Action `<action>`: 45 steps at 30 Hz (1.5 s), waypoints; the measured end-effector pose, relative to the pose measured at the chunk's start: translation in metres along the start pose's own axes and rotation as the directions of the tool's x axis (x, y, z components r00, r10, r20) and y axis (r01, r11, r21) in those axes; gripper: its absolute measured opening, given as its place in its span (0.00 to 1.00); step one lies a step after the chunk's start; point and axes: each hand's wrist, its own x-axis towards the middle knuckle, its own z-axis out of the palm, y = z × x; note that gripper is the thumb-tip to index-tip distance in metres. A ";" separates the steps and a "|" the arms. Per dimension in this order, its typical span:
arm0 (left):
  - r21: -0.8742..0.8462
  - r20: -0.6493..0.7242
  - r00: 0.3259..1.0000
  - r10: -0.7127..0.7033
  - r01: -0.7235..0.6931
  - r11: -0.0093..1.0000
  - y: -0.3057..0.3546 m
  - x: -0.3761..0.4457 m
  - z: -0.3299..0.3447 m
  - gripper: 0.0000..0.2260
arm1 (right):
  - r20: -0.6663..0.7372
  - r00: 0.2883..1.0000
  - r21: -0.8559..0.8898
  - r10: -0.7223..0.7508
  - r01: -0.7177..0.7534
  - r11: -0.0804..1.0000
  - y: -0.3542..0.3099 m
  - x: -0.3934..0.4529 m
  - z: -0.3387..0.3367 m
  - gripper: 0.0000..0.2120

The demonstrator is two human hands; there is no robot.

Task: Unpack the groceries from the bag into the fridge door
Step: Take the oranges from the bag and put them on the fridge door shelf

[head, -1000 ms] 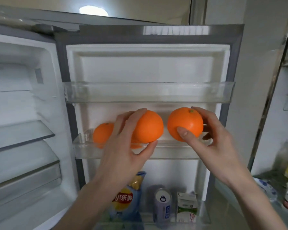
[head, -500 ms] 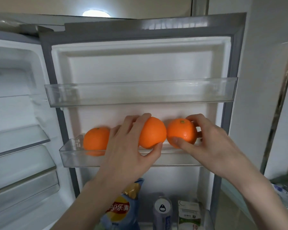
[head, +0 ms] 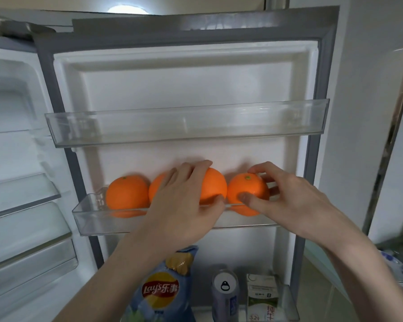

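The open fridge door faces me with a clear middle shelf (head: 98, 220) holding several oranges in a row. My left hand (head: 184, 205) is wrapped over one orange (head: 213, 185) that sits down in the shelf. My right hand (head: 289, 203) grips the rightmost orange (head: 247, 189) between thumb and fingers, also low in the shelf. At the far left an orange (head: 127, 192) rests alone, and a second orange (head: 156, 187) beside it is partly hidden behind my left hand. No grocery bag is in view.
The top door shelf (head: 186, 123) holds nothing. The bottom door shelf carries a blue Lay's chip bag (head: 161, 291), a can (head: 225, 291) and a small carton (head: 262, 296). The fridge's glass shelves (head: 21, 194) lie to the left. A patterned dish (head: 398, 268) sits at the right edge.
Both hands have moved forward and down, lowering their oranges from in front of the shelf into it. A second resting orange now shows behind my left hand.
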 end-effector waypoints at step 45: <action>-0.125 -0.227 0.964 0.137 -0.169 0.978 -0.031 -0.116 -0.028 0.21 | -0.450 0.860 -0.315 -0.242 0.100 0.944 -0.042 -0.141 0.048 0.27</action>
